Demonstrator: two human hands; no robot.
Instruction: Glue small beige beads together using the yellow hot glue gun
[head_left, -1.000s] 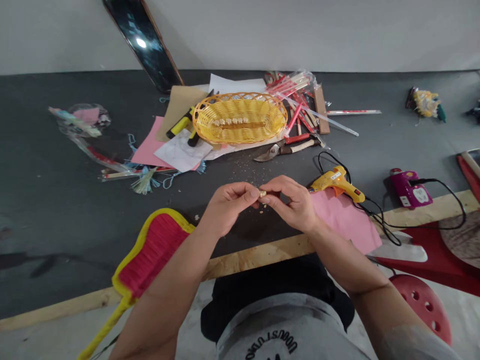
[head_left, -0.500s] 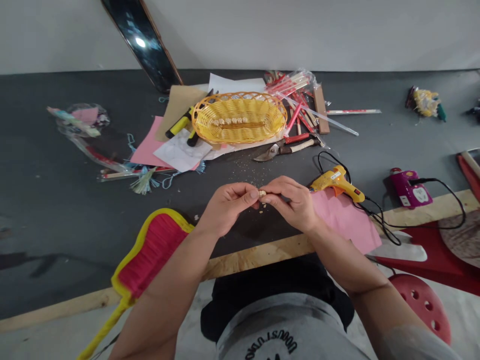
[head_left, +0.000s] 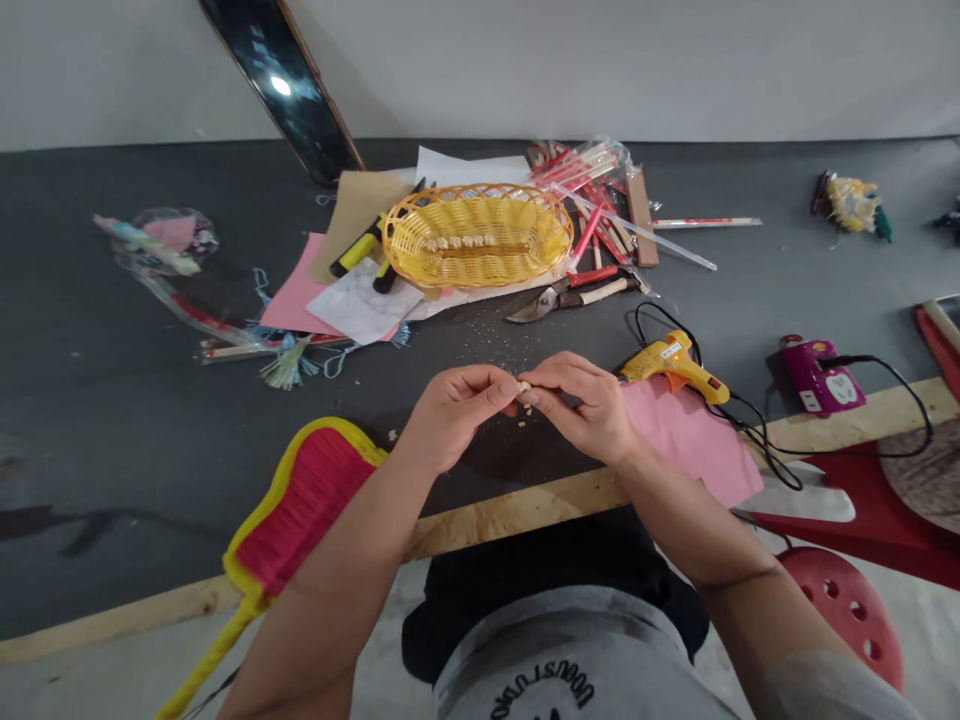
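Between the fingertips of both hands is a small pale beige piece point(head_left: 524, 387), mostly covered, so its exact kind does not show. My left hand point(head_left: 469, 408) pinches it from the left with thumb and forefinger. From the right, the thumb and fingers of my right hand point(head_left: 581, 400) close on the same piece. Pale crumbs point(head_left: 495, 345) are scattered on the dark table just beyond the hands, and a few bits lie right below the fingertips. A yellow wicker basket point(head_left: 480, 268) farther back holds a row of small pale knobbly pieces point(head_left: 459, 242).
Pruning shears point(head_left: 559, 298) lie before the basket. At right are a yellow glue gun point(head_left: 671, 362) on pink paper point(head_left: 694, 440), with its cord, and a purple power socket point(head_left: 821, 378). A red-and-yellow fan shape point(head_left: 307, 490) rests by my left forearm. A phone point(head_left: 281, 85) leans at the back.
Both hands stay in the same place, still pinching the pale piece, which has shifted very slightly between the fingertips. Nothing else has visibly moved.
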